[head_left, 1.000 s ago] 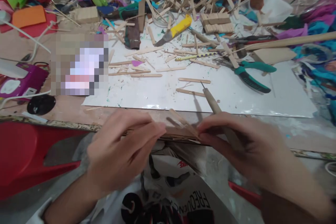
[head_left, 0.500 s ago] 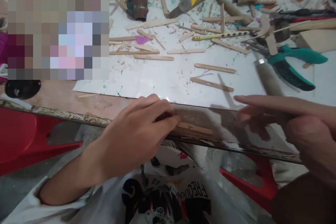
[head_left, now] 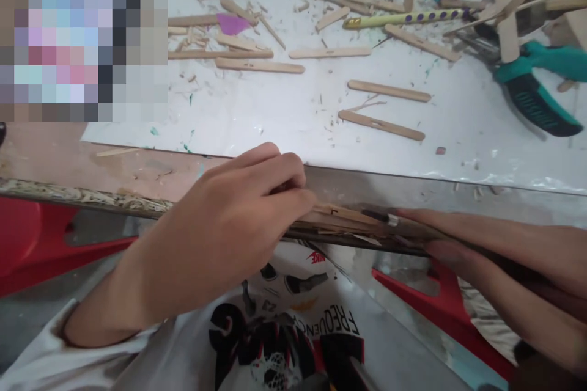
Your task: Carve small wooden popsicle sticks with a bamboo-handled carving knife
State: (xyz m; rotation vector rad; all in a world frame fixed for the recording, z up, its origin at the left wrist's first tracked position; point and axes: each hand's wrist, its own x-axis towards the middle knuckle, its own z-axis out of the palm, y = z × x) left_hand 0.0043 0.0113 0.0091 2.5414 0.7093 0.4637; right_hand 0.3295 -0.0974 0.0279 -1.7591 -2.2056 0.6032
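My left hand (head_left: 238, 220) is closed at the table's near edge, thumb and fingers pinching a wooden craft stick (head_left: 342, 214). The stick's free end points right, and a small notch shows in its upper side. From the right, my right hand (head_left: 486, 250) grips a narrow carving tool (head_left: 392, 220) with a silver collar and a dark blade. The blade's tip lies at the stick's right end; I cannot tell how deep it cuts. Most of the handle is hidden among the fingers. Beyond the hands, two loose craft sticks (head_left: 389, 90) lie on a white sheet (head_left: 275, 116).
Teal-handled pliers (head_left: 545, 95) lie at the right. A yellow-green pencil (head_left: 408, 18), several more craft sticks and wood scraps cover the far part of the sheet. Red chairs (head_left: 36, 241) stand below the table edge (head_left: 87, 195). The upper left is blurred out.
My right hand has come down and left, bringing the carving tool from above the sheet to the stick's end. The left hand keeps its hold. The view has shifted nearer the table.
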